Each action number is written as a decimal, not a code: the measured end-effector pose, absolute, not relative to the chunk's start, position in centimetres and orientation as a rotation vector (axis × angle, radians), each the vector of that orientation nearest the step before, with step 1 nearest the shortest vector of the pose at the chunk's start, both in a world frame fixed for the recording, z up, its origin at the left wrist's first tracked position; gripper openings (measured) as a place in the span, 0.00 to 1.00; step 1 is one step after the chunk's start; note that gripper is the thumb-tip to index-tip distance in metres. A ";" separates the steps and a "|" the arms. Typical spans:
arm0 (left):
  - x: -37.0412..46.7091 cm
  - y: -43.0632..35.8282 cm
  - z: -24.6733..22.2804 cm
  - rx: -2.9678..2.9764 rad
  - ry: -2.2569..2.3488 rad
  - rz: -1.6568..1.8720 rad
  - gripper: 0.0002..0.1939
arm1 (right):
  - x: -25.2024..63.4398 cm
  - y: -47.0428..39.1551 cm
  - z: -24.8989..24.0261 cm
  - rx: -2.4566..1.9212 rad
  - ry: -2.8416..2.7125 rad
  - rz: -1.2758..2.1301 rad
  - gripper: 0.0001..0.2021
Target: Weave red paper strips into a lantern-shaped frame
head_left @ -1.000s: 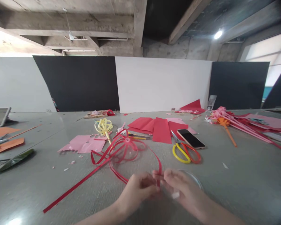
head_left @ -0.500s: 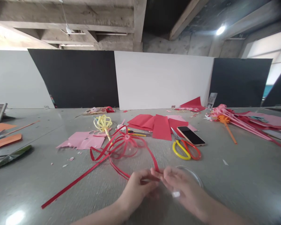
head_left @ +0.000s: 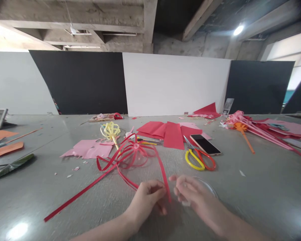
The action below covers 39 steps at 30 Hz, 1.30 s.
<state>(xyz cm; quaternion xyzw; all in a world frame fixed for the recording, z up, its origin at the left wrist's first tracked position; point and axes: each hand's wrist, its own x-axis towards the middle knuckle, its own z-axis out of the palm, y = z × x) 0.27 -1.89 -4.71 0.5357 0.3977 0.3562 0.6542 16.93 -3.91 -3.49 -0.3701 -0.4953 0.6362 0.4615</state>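
Two orange pcs (head_left: 8, 150) lie far L of the scissors (head_left: 195, 149), w/ a green leaf-like item (head_left: 15, 166) just nearer me. Pink sheet (head_left: 87, 150) is L of scissors too, yellow paper flower (head_left: 111, 131) beside it. Red strip flower (head_left: 136, 146) comes next, nearer the scissors on their L. My L hand (head_left: 146, 199), nearer me than scissors & L of them, has thumb & finger closed at the flower's loose red strip (head_left: 163, 170); can't tell if gripping or just touching. Red sheets (head_left: 174, 135) sit behind-L of scissors. My R hand (head_left: 192, 192), this side of scissors, is half-curled & blurred, apart from the strip; can't tell if it holds anything. Phone (head_left: 205, 144) is just behind-R of scissors.
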 end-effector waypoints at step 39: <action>-0.6 -1.9 -4.9 1.184 0.693 0.881 0.02 | 17.2 -4.0 -3.7 -1.212 -1.852 0.899 0.06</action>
